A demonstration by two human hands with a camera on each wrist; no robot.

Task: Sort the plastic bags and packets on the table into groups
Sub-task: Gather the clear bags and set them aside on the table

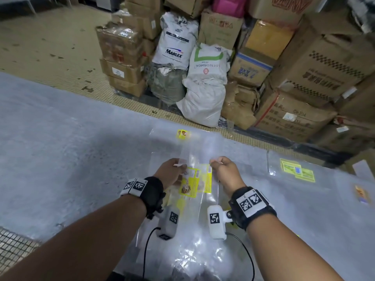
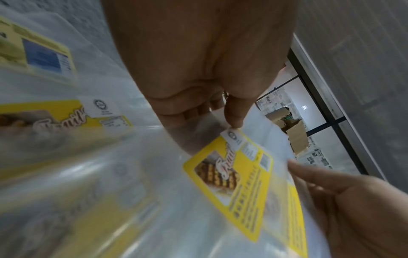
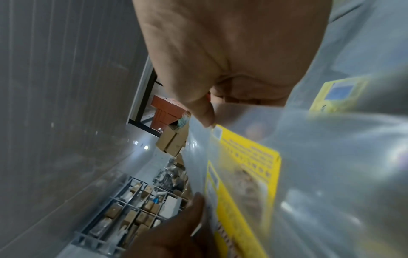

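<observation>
A grey table (image 1: 60,151) stands in a storeroom with a tiled floor (image 1: 50,43); cardboard boxes (image 1: 316,63) and white sacks (image 1: 205,82) are stacked beyond its far edge.

The left hand (image 1: 171,172) pinches the top left corner of a clear plastic bag with a yellow label (image 1: 195,182), thumb pressed against curled fingers. The right hand (image 1: 226,171) pinches the top right corner in the same manner. The bag is held up between the two hands, above the table and over a heap of clear bags (image 1: 192,250) at the near edge. In the left wrist view the thumb tip (image 2: 235,120) sits on the film just above the label (image 2: 240,183); in the right wrist view the thumb (image 3: 204,111) clamps the film edge beside the label (image 3: 245,174).

The printed text on the label is blurred and cannot be read. The lower part of the held bag merges with the heap below, so its bottom edge cannot be made out. The wrist cameras (image 1: 217,222) and their cables partly cover the heap.

Beyond the hands, more clear bags lie flat on the table, one bearing a small yellow sticker (image 1: 182,134). To the right lies a separate bag with a yellow and blue label (image 1: 298,170), well apart from the hands. At the right edge a further packet (image 1: 362,192) is blurred.
</observation>
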